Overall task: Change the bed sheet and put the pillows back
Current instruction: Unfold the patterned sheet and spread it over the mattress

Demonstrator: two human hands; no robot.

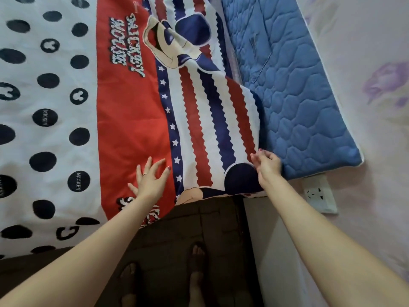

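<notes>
She's bent over the bed with the new sheet (132,111) laid across most of it, the printed one with black dots on white, a red band with lettering, and red, white and navy stripes. Her right hand (267,166) is at the striped edge of that sheet; its fingers (254,157) look curled onto the hem, pinching the cloth right where it meets the mattress pad. The left hand (150,180) lies spread on the red band, fingers straight and apart, pressing the fabric flat and gripping nothing.

Just beyond the right fingers, on the wall side, the blue quilted mattress pad (298,96) is bare: the sheet's edge runs at a slant there, so a long strip of pad shows from beside her fingertips away to the far end. A wall socket (319,193) sits below that hand, near the pad's corner. Away past the left fingers the dotted part of the sheet looks smooth.

By my reckoning the sheet change is a good way along: the sheet is on and mostly flat, yet this edge wants drawing over the blue strip and squaring up, and probably tucking. No pillows show anywhere here, so putting them back looks to be left entirely
</notes>
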